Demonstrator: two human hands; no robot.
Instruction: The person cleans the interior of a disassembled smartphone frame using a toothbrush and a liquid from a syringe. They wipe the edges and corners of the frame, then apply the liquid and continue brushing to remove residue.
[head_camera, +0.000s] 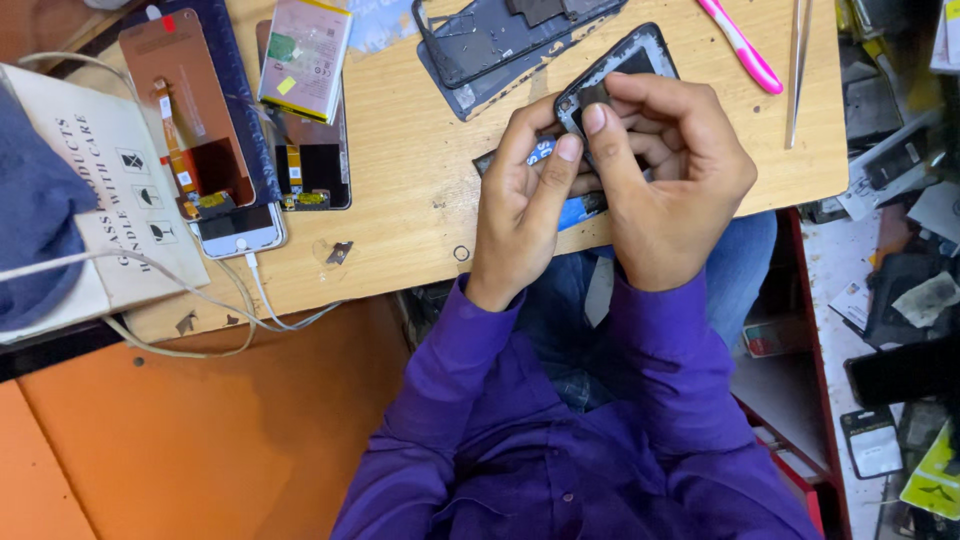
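Both hands meet over the front edge of a wooden board (420, 170). My right hand (665, 180) grips a dark phone frame (640, 55) by its near end, thumb pressed on a small dark part at its corner. My left hand (525, 200) pinches the same end from the left, fingers on the frame and over a blue card (580, 210) lying under it. Purple sleeves cover both arms.
On the board lie another dark phone back cover (490, 40), a phone battery (305, 55), an opened phone with flex cables (310, 170), a copper-coloured screen panel (185, 110), a white phone (240, 232) with a cable, a pink tool (740, 45) and tweezers (797, 70). A cardboard box (110, 190) sits left.
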